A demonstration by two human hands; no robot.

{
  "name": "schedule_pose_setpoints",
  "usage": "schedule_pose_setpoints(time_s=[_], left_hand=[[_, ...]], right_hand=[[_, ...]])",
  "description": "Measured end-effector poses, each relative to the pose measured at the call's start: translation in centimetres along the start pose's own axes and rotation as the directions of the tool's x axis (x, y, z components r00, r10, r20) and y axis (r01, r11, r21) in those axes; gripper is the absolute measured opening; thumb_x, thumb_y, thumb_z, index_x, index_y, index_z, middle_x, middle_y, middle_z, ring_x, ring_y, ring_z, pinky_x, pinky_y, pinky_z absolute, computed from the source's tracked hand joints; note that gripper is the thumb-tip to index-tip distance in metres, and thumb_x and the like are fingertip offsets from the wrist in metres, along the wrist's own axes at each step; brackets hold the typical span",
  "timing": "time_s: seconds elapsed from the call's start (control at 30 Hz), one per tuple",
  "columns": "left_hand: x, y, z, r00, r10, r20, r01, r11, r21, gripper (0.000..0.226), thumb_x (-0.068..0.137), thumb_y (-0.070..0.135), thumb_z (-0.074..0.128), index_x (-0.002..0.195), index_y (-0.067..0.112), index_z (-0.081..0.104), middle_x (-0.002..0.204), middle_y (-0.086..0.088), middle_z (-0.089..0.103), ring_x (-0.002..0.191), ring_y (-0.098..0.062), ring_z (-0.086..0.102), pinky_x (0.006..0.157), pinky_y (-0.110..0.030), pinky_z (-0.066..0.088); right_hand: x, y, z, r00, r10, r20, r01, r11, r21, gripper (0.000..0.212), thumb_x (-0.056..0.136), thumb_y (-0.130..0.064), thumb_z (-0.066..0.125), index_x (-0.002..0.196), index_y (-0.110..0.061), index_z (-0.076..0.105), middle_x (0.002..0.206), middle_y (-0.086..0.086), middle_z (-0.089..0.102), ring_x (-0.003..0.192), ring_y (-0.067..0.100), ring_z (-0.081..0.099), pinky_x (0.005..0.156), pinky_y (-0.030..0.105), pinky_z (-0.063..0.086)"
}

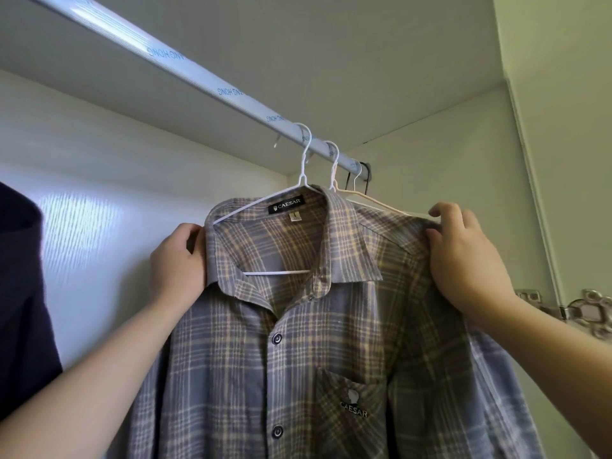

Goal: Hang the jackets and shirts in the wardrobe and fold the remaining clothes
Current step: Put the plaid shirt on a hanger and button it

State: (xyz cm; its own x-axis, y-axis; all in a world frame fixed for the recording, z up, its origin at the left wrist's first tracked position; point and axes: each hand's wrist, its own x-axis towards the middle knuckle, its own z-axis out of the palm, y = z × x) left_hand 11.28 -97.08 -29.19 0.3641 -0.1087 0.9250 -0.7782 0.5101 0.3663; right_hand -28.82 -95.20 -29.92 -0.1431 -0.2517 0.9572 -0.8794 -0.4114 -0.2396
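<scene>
Head view: plaid shirt (298, 359) on the wardrobe rail (198, 77), one hand at each shoulder.
The shirt hangs from a white hanger (303, 167) hooked over the rail. The left hand (175, 260) grips the fabric beside the collar. The right hand (463, 260) grips the opposite shoulder with curled fingers. A dark garment (20, 293) hangs at far left.

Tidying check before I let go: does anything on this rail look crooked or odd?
The blue-and-tan plaid shirt sits lopsided on its white wire hanger: the collar wing by the left hand stands upright, the other lies flat.
</scene>
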Motion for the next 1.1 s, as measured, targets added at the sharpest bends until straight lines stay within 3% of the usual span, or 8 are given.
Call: schedule_pose_setpoints(time_s=[0.1,0.2,0.27,0.37,0.47,0.6,0.87,1.1], left_hand=[[-0.3,0.4,0.0,1.000,-0.011,0.022,0.009,0.995,0.102,0.016,0.100,0.035,0.047,0.098,0.029,0.061,0.091,0.004,0.068,0.087,-0.027,0.062,0.071,-0.039,0.047],[-1.6,2.6,0.0,0.991,0.049,-0.127,-0.017,0.971,0.238,0.033,0.089,0.010,0.057,0.119,0.023,0.063,0.128,-0.008,0.056,0.120,-0.034,0.046,0.098,-0.045,0.031],[-2.3,5.3,-0.4,0.952,0.257,-0.165,-0.224,0.955,0.197,0.053,0.073,-0.008,0.053,0.117,0.020,0.065,0.128,-0.006,0.054,0.121,-0.033,0.044,0.097,-0.038,0.028],[-3.2,9.4,0.2,0.859,0.507,0.070,-0.511,0.858,0.054,0.053,0.068,-0.018,0.050,0.101,0.016,0.073,0.110,-0.001,0.065,0.110,-0.025,0.054,0.097,-0.033,0.036],[-4.2,13.4,1.4,0.866,0.388,0.316,-0.365,0.922,-0.131,0.027,0.092,0.022,0.046,0.087,0.023,0.072,0.091,0.012,0.067,0.089,-0.010,0.061,0.086,-0.033,0.050],[-4.6,15.7,4.2,0.847,0.164,0.505,-0.131,0.986,-0.101,0.068,0.084,0.086,0.039,0.067,0.021,0.052,0.063,0.007,0.056,0.061,-0.013,0.056,0.056,-0.033,0.037],[-3.3,17.8,6.6,0.866,0.052,0.498,0.099,0.957,-0.273,0.028,0.091,0.037,0.069,0.091,0.008,0.072,0.083,-0.008,0.075,0.076,-0.025,0.072,0.077,-0.050,0.059],[-1.3,20.7,7.6,0.906,0.146,0.397,-0.109,0.987,-0.114,0.041,0.093,0.042,0.067,0.070,0.012,0.052,0.065,-0.004,0.057,0.057,-0.020,0.053,0.048,-0.033,0.033]], right_hand=[[-0.2,0.1,-0.4,0.998,-0.012,-0.056,0.012,1.000,0.002,0.016,0.105,-0.035,0.042,0.116,-0.023,0.042,0.119,0.013,0.054,0.078,0.031,0.050,0.065,0.038,0.039],[-1.4,0.1,-0.5,0.996,-0.067,-0.054,0.062,0.994,-0.094,0.023,0.102,-0.045,0.047,0.105,-0.023,0.042,0.111,0.008,0.051,0.072,0.024,0.043,0.056,0.033,0.037],[-2.0,0.1,-0.4,0.994,-0.109,-0.022,0.104,0.980,-0.171,0.030,0.099,-0.052,0.049,0.104,-0.023,0.045,0.114,0.006,0.050,0.077,0.026,0.051,0.055,0.031,0.037],[-2.2,-0.3,-0.6,0.983,-0.183,0.012,0.179,0.944,-0.278,0.045,0.096,-0.065,0.044,0.104,-0.021,0.048,0.123,0.009,0.051,0.095,0.033,0.059,0.060,0.034,0.046],[-2.5,-0.9,-0.7,0.972,-0.224,0.069,0.234,0.911,-0.341,0.059,0.090,-0.076,0.038,0.105,-0.021,0.049,0.130,0.011,0.047,0.106,0.035,0.057,0.069,0.040,0.054],[-3.4,-0.9,-0.7,0.961,-0.232,0.148,0.273,0.875,-0.399,0.060,0.088,-0.072,0.047,0.111,-0.016,0.052,0.138,0.018,0.044,0.110,0.041,0.056,0.079,0.046,0.055],[-3.6,-0.8,-0.9,0.946,-0.250,0.207,0.304,0.906,-0.294,0.033,0.100,-0.043,0.050,0.108,-0.012,0.056,0.150,0.021,0.038,0.121,0.046,0.052,0.084,0.050,0.055],[-2.6,0.0,-1.5,0.963,-0.238,0.128,0.248,0.966,-0.068,0.018,0.104,-0.035,0.042,0.101,-0.018,0.049,0.110,0.004,0.056,0.085,0.030,0.057,0.067,0.036,0.042]])
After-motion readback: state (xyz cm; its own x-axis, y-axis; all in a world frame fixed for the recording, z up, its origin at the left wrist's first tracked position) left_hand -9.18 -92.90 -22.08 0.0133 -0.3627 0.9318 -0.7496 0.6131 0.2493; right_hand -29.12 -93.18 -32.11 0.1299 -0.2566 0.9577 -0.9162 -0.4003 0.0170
